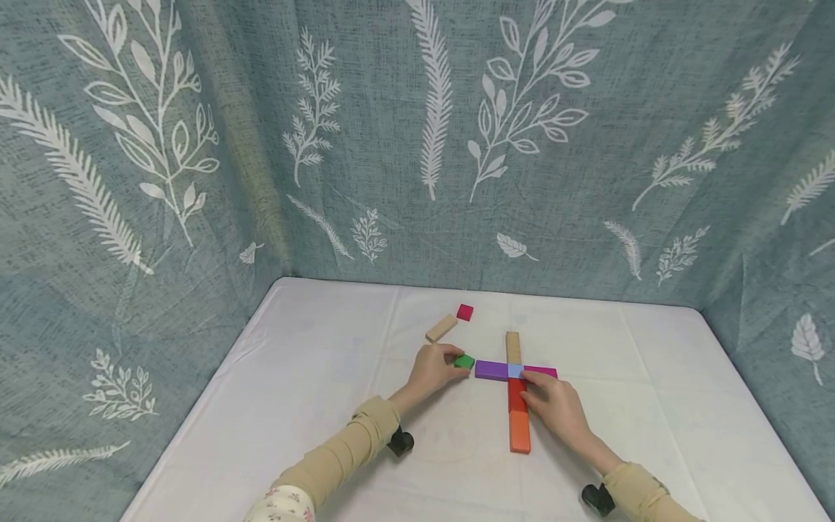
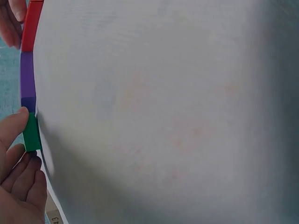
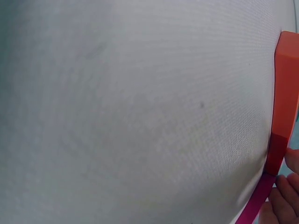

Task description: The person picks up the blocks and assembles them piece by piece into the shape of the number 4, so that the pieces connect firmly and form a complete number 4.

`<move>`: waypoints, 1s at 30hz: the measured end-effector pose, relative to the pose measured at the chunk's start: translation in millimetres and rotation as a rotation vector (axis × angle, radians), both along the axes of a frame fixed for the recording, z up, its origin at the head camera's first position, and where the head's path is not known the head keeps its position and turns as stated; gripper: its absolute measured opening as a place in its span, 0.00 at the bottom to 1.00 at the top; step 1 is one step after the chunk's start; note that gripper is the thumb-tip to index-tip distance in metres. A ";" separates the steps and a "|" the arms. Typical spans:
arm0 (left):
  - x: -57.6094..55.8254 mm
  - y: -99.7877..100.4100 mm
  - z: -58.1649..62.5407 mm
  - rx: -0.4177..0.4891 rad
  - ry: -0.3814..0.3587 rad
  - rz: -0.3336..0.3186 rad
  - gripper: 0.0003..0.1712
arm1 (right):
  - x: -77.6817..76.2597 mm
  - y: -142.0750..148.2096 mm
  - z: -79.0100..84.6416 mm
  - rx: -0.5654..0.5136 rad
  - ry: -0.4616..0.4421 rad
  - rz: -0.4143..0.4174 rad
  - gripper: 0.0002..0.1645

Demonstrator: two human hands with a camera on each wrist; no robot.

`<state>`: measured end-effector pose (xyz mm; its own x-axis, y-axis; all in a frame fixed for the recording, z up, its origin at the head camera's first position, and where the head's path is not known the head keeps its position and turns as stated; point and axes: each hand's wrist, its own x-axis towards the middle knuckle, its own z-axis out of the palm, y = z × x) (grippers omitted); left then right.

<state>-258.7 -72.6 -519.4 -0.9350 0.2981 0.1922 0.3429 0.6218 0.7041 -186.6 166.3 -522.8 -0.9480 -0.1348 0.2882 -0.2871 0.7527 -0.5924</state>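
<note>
Small coloured blocks form a cross on the white table, with a light blue block (image 1: 515, 371) at its centre. A purple block (image 1: 491, 370) extends left, a magenta block (image 1: 545, 373) right, a plain wooden block (image 1: 513, 348) away from me. Toward me run a red block (image 1: 516, 396) and an orange block (image 1: 520, 432). My left hand (image 1: 433, 370) pinches a green block (image 2: 32, 133) between thumb and fingers, close to the purple block's outer end. My right hand (image 1: 557, 406) rests its fingertips at the inner corner where the red and magenta blocks meet.
Farther back left lie a loose plain wooden block (image 1: 441, 328) and a small crimson block (image 1: 465, 312), corner to corner. White cloth (image 1: 313, 341) covers the table. A patterned blue-green curtain (image 1: 404, 145) stands behind it and at both sides.
</note>
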 end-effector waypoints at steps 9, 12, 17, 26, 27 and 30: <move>4.1 2.3 2.2 -0.001 0.006 0.001 0.19 | 0.4 -0.8 1.2 0.000 -0.014 -0.001 0.24; 5.0 3.2 2.8 -0.002 0.004 0.004 0.20 | 0.7 -1.2 1.8 0.000 -0.020 0.001 0.24; 5.5 3.7 3.4 -0.006 0.012 0.000 0.20 | 0.3 -1.2 1.9 0.002 -0.016 0.001 0.24; 4.5 3.3 1.1 -0.008 0.027 -0.001 0.20 | -0.6 -0.8 1.3 0.003 -0.015 0.001 0.24; 4.4 3.2 0.7 -0.010 0.027 -0.001 0.20 | -0.6 -0.8 1.4 0.004 -0.015 0.001 0.24; 3.8 3.0 -1.1 -0.012 0.024 0.002 0.20 | -0.5 -1.1 1.9 0.005 -0.019 0.000 0.24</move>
